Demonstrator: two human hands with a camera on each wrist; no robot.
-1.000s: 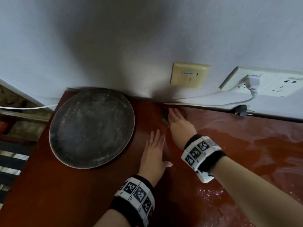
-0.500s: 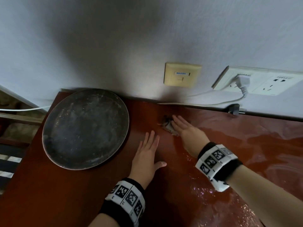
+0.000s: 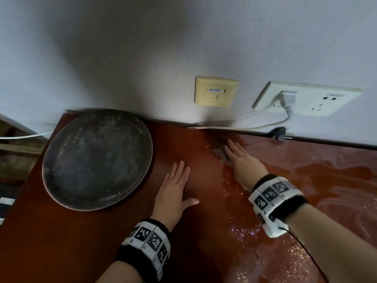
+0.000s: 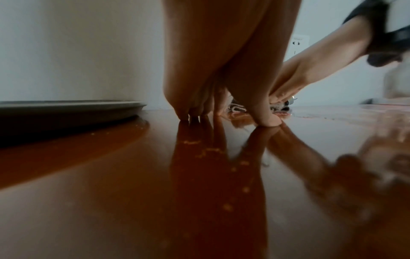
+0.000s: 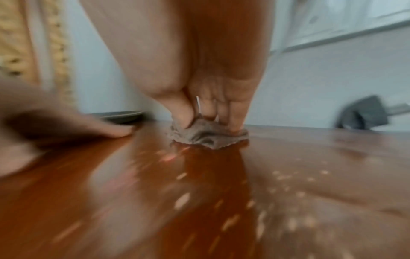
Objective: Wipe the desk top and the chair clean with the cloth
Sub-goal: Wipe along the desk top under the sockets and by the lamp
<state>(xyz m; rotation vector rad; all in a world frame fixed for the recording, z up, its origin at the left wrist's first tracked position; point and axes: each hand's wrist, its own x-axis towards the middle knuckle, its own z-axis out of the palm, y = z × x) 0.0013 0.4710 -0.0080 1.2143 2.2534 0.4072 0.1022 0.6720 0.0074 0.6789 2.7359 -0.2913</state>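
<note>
From the head view, we are partway through wiping the bench: our right hand presses the cloth flat near the back wall, with wet streaks to its right. Our left hand lies flat, fingers straight, holding nothing. The chair is not in view. We judge the next stroke must head left, where the round tray blocks the dry corner; the cable and loose plug crowd the back edge.

From the left wrist, our fingers rest spread on the bench, the tray's rim just beside them.

From the right wrist, blurred, thumb and fingers pin the crumpled cloth; crumbs speckle the surface.
</note>
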